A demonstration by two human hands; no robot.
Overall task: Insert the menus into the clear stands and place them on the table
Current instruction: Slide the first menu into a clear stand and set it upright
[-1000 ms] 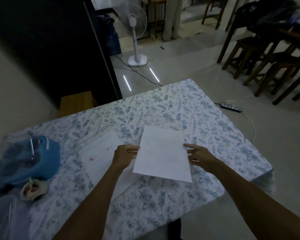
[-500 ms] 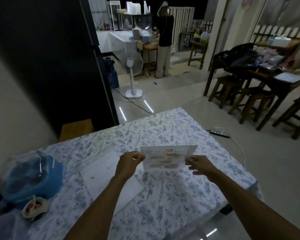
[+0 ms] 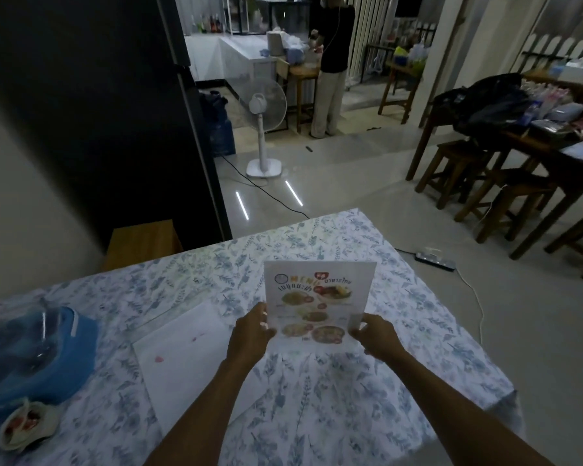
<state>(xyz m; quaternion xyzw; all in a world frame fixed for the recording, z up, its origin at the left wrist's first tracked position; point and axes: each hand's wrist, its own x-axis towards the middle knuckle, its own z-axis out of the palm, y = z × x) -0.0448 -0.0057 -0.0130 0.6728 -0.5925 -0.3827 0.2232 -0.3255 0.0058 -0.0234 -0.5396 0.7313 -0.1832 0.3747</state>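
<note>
Two hands on it: your left hand (image 3: 251, 332) and right hand (image 3: 374, 332) pinch the menu (image 3: 317, 299) by its lower edges, upright above the table (image 3: 350, 381). Looks light but floppy, probably slippery; keep hold low on both sides.

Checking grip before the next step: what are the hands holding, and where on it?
The menu, upright: left hand on its lower left edge, right hand on its lower right corner.

A second ago I held the menu (image 3: 318, 299) flat, blank back up; now it stands upright between my fingers (image 3: 261, 317), printed side (food pictures) facing me, my left hand (image 3: 249, 334) and right hand (image 3: 376, 334) pinching its lower corners.
</note>
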